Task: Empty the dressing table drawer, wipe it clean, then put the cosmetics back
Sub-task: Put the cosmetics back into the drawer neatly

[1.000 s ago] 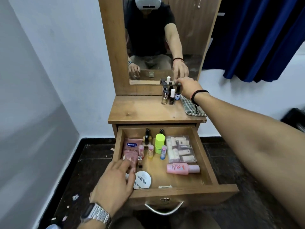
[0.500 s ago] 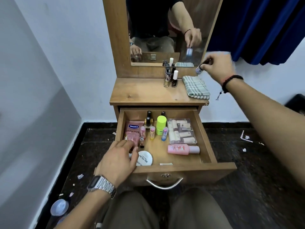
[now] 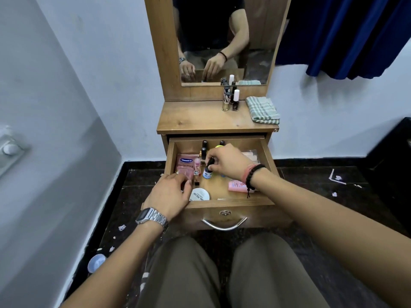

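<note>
The wooden drawer [image 3: 231, 203] of the dressing table stands pulled out, with cosmetics inside. My right hand [image 3: 229, 161] reaches into its middle and pinches the black cap of a small blue-labelled bottle [image 3: 207, 172], held upright just above or on the drawer floor. My left hand [image 3: 170, 194] rests on the front left corner, its relaxed fingers touching a pink Vaseline pouch [image 3: 185, 165]. A white round tin [image 3: 200, 194] and a pink bottle [image 3: 236, 186] lie near the front. Dark nail polish bottles [image 3: 204, 147] stand at the back. My right hand hides part of a clear pouch [image 3: 251, 155].
Two or three small bottles [image 3: 231, 101] and a folded green checked cloth [image 3: 262, 110] sit on the tabletop [image 3: 200, 121] below the mirror. My knees are under the drawer handle [image 3: 224, 224]. A blue lid [image 3: 96, 262] and paper scraps lie on the dark floor.
My right hand took a small bottle from the tabletop group by the mirror and carried it down into the drawer. My left hand stayed at the drawer's front left corner.
</note>
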Demonstrator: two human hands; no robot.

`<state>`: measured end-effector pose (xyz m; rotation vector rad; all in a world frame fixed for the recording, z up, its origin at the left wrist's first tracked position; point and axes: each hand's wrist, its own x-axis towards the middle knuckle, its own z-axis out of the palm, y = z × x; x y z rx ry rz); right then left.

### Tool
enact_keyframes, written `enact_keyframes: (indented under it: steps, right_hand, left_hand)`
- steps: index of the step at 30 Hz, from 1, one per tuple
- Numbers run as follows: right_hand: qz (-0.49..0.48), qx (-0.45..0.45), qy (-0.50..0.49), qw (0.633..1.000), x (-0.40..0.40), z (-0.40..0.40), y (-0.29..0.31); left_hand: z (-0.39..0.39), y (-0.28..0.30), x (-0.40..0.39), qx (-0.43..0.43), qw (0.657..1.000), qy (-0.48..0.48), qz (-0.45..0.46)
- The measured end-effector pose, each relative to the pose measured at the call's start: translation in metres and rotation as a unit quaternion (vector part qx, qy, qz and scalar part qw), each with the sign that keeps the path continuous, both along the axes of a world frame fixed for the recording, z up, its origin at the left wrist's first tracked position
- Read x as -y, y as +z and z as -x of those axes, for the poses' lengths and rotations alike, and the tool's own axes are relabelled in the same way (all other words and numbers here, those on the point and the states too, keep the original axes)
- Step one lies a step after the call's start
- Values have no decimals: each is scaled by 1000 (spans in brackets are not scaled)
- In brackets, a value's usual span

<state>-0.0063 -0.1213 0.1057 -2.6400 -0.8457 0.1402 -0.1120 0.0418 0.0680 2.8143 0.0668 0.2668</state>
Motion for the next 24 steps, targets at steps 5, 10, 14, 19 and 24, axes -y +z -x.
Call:
enact_keyframes:
  steps: [5,10,14,19,24]
  right_hand:
    - [58,2,-11,998,-11,-1,-17]
    - [95,19,-12,995,-16,-3,-24]
    - [98,21,-6,995,-17,-4,-29]
    - [99,40,0,994,-11,0,-20]
    - [-13,105,-31,994,1,-26,27]
  left_hand:
    - [0,3,1,4,1000,-7,7]
    - [0,3,0,-1,1000,-8,2]
    - [1,3,0,-3,1000,-6,5]
    - [0,2,1,0,1000,-9,2]
    - [-2,-3,0,16,1000,-6,3]
